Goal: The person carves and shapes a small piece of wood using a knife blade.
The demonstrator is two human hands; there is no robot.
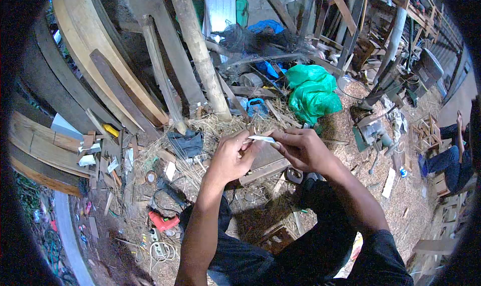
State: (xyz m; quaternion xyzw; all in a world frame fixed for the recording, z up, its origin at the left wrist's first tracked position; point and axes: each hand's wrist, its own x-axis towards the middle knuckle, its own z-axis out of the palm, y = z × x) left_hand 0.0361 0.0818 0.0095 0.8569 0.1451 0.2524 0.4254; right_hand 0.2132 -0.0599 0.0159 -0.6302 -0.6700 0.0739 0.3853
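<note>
Close together in front of my chest, both hands are closed on a thin white strip [263,138], pale and narrow like a folded piece of paper. My left hand [231,156] pinches its left end, and a small brown curved edge shows just above those fingers. At the other end, my right hand [304,148] grips the strip between thumb and fingers. Below the hands lies a wooden board [264,172] on the littered ground. What the strip is made of I cannot tell.
A red power tool [163,221] lies at lower left near a power strip [159,249] with a white cord. Planks [100,45] lean at left. A green plastic bag [313,93] sits ahead, a machine [376,135] stands at right, and a seated person [456,151] is at the far right.
</note>
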